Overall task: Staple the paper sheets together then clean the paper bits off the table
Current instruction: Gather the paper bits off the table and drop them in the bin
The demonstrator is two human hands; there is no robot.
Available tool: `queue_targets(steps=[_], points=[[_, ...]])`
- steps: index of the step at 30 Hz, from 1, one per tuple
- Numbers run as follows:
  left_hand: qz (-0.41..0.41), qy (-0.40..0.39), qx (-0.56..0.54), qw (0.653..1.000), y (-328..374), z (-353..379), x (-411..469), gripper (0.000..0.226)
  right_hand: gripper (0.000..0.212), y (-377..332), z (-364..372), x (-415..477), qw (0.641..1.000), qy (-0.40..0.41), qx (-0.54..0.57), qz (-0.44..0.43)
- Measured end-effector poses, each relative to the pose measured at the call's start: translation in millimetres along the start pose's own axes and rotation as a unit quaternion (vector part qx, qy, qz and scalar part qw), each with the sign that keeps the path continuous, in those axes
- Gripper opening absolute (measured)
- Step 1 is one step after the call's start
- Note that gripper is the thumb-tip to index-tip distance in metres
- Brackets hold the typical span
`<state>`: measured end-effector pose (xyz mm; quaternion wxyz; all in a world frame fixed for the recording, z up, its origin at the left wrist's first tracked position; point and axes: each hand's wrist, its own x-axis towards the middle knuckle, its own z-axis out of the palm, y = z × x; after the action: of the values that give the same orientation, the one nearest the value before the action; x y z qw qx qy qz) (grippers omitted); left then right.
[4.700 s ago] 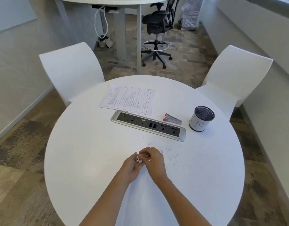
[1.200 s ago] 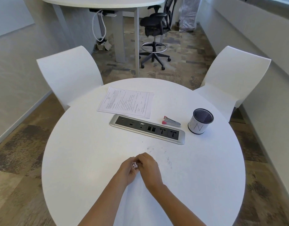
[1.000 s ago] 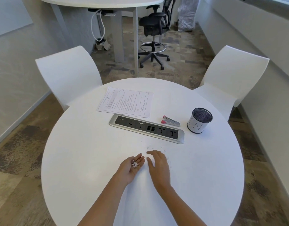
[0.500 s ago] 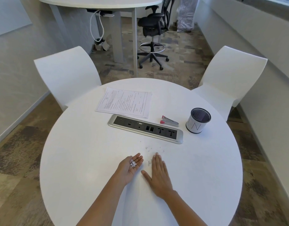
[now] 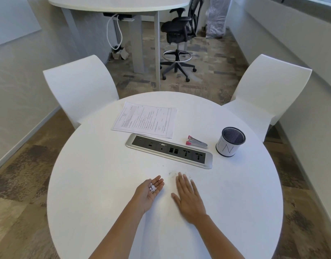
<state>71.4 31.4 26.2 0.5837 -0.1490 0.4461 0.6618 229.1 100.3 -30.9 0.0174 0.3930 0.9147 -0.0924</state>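
On the round white table (image 5: 97,184), my left hand (image 5: 149,191) lies palm up, cupped, with a small heap of white paper bits (image 5: 153,187) in it. My right hand (image 5: 188,197) lies flat on the table just to its right, fingers straight. A few loose paper bits (image 5: 173,173) are scattered just beyond its fingertips. The printed paper sheets (image 5: 145,119) lie at the far side of the table. A pink and grey stapler (image 5: 196,142) rests to their right, beyond the socket panel.
A silver socket panel (image 5: 168,150) is set into the table's middle. A white mesh-lined cup (image 5: 230,142) marked with a letter stands at the right. Two white chairs (image 5: 80,86) (image 5: 265,86) flank the far side. A black office chair (image 5: 177,34) stands behind.
My right hand has left my left palm and flattened on the table, fingers stretched toward the loose bits. My left hand has opened palm up, showing the gathered bits.
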Motion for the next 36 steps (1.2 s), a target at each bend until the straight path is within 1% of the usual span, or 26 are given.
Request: queue_targets(steps=[2, 4, 6, 8, 10, 11, 12, 13, 15, 17, 18, 21, 23, 25, 26, 27, 28, 29, 30, 31, 32, 33, 34, 36], points=[[0.0, -0.001, 0.0, 1.0, 1, 2, 0, 0.034, 0.064, 8, 2, 6, 0.998, 0.033, 0.022, 0.047], [0.0, -0.001, 0.001, 1.0, 1, 3, 1, 0.034, 0.064, 9, 4, 11, 0.995, 0.055, 0.046, 0.071], [-0.001, 0.001, -0.001, 1.0, 1, 3, 2, 0.034, 0.058, 6, 1, 15, 0.995, 0.063, 0.056, 0.059], [-0.003, 0.002, 0.0, 1.0, 1, 5, 4, 0.035, 0.049, 2, -4, 18, 0.996, 0.049, 0.07, 0.031], [-0.004, 0.002, 0.002, 1.0, 1, 7, 5, 0.035, 0.03, 2, -1, 16, 0.994, 0.074, 0.079, -0.014], [-0.005, 0.002, 0.003, 1.0, 1, 9, 5, 0.034, 0.048, 1, 1, 15, 0.992, 0.079, 0.089, -0.033], [-0.004, 0.002, 0.003, 1.0, 2, 10, 6, 0.034, 0.072, 2, 5, 15, 0.993, 0.065, 0.092, -0.041], [-0.004, 0.003, 0.002, 1.0, 2, 11, 6, 0.034, 0.087, 3, 5, 15, 0.994, 0.047, 0.098, -0.03], [-0.003, 0.002, 0.0, 1.0, 2, 14, 7, 0.034, 0.093, 1, 4, 9, 0.994, 0.072, 0.076, -0.027], [-0.003, 0.001, 0.001, 1.0, 2, 16, 7, 0.034, 0.092, 1, 5, 4, 0.992, 0.091, 0.083, -0.038], [-0.004, 0.001, 0.003, 1.0, 2, 17, 8, 0.034, 0.092, 1, 6, 1, 0.989, 0.114, 0.079, -0.042], [-0.007, -0.001, 0.009, 1.0, 2, 18, 8, 0.033, 0.088, 1, 6, -10, 0.984, 0.14, 0.095, -0.055], [-0.007, -0.001, 0.01, 1.0, 3, 18, 8, 0.034, 0.08, 3, 6, -17, 0.981, 0.152, 0.108, -0.051], [-0.007, 0.0, 0.011, 1.0, 3, 18, 9, 0.034, 0.057, 2, 0, -21, 0.98, 0.148, 0.129, -0.044], [-0.008, 0.0, 0.012, 1.0, 2, 18, 9, 0.034, 0.043, 4, -2, -19, 0.98, 0.161, 0.114, -0.037], [-0.008, 0.001, 0.011, 1.0, 2, 18, 9, 0.034, 0.032, 6, -3, -17, 0.984, 0.152, 0.083, -0.03], [-0.009, 0.002, 0.011, 1.0, 1, 18, 9, 0.034, 0.025, 8, -1, -15, 0.991, 0.113, 0.057, -0.039], [-0.01, 0.003, 0.011, 1.0, 0, 19, 9, 0.034, 0.021, 8, -5, -16, 0.994, 0.082, 0.065, -0.039], [-0.011, 0.004, 0.012, 1.0, -1, 19, 10, 0.034, 0.018, 9, -5, -15, 0.994, 0.08, 0.056, -0.042], [-0.013, 0.004, 0.013, 1.0, -1, 20, 10, 0.034, 0.027, 9, -5, -14, 0.992, 0.092, 0.076, -0.035], [-0.015, 0.006, 0.014, 1.0, -2, 20, 10, 0.035, 0.037, 8, -6, -14, 0.993, 0.081, 0.083, -0.032], [-0.017, 0.008, 0.016, 1.0, -3, 20, 10, 0.035, 0.043, 9, -6, -12, 0.994, 0.066, 0.087, -0.016], [-0.016, 0.012, 0.02, 1.0, -4, 20, 10, 0.035, 0.044, 8, -6, -10, 0.993, 0.056, 0.101, 0.0], [-0.014, 0.02, 0.032, 0.999, -6, 19, 9, 0.035, 0.041, 4, -12, -7, 0.992, 0.061, 0.109, 0.014]])
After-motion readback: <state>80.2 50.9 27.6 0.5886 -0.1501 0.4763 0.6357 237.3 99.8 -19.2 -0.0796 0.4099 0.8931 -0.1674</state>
